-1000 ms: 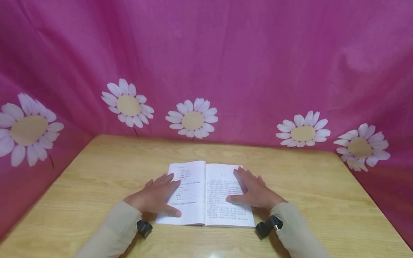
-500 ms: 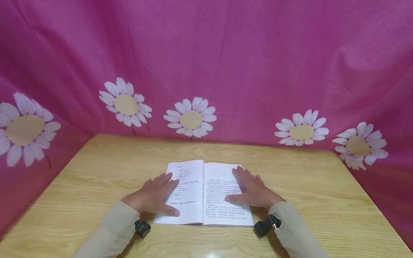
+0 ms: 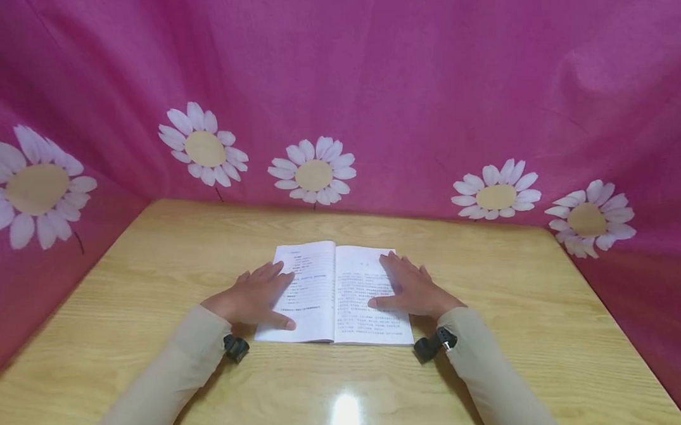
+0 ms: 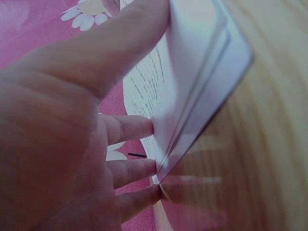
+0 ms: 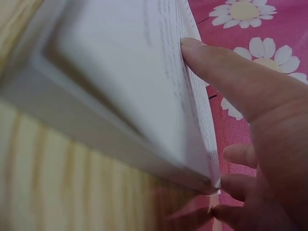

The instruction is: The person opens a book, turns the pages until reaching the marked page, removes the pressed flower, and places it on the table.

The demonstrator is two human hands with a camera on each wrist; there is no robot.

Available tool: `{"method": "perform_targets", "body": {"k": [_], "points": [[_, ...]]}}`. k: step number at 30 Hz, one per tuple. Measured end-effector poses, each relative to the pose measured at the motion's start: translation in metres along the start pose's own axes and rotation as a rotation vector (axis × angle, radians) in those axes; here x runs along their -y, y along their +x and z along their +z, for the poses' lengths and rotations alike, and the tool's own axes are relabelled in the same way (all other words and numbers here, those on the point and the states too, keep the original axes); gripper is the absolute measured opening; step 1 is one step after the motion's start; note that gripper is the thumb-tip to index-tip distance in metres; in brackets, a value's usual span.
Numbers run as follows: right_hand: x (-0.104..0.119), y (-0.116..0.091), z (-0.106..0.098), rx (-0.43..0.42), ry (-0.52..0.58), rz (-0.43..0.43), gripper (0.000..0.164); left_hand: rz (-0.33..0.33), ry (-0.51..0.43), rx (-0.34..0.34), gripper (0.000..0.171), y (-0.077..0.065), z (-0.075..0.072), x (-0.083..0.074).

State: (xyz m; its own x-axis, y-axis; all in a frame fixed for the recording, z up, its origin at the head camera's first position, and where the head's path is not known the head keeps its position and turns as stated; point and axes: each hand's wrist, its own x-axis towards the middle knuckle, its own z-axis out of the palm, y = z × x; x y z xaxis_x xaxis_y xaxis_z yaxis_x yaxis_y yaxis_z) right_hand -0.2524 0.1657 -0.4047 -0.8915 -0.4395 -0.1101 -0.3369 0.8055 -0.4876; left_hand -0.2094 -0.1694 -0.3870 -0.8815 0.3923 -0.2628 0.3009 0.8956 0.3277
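Observation:
An open book with printed pages lies flat on the wooden table, its spine running away from the person. My left hand rests spread on the outer edge of the left page, thumb on the paper. In the left wrist view the fingertips of that hand lie along the page edge. On the right page's outer edge lies my right hand, fingers spread and thumb pointing inward. The right wrist view shows its thumb on the printed page, with the other fingers by the book's side edge.
The light wooden table surrounds the book and reflects a bright light near its front. A magenta curtain with large white daisies stands behind and at both sides. Each wrist wears a black camera on a strap.
Both hands stay in the same place on the book, and its pages lie as before. The whole head view has shifted, so book, hands and table appear higher in it.

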Motion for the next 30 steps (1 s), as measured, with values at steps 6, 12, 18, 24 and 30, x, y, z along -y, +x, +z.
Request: {"method": "perform_targets", "body": {"k": [6,12,18,24,30], "points": [[0.003,0.004,-0.002,0.009,0.009,-0.009,0.110,-0.006,-0.004,0.009,0.107,-0.001,-0.004,0.001],[0.007,0.001,-0.002,-0.004,0.004,0.045,0.109,0.020,-0.004,0.001,0.105,-0.002,-0.002,0.000],[0.011,0.000,-0.005,-0.029,0.007,0.060,0.107,0.028,0.007,-0.005,0.105,0.001,-0.001,0.001],[0.014,-0.002,-0.005,-0.039,0.064,0.025,0.103,0.004,0.007,0.006,0.107,0.003,0.003,0.003],[0.012,-0.004,-0.005,-0.047,0.079,-0.005,0.106,0.001,0.008,-0.003,0.106,0.003,0.003,0.003]]}}
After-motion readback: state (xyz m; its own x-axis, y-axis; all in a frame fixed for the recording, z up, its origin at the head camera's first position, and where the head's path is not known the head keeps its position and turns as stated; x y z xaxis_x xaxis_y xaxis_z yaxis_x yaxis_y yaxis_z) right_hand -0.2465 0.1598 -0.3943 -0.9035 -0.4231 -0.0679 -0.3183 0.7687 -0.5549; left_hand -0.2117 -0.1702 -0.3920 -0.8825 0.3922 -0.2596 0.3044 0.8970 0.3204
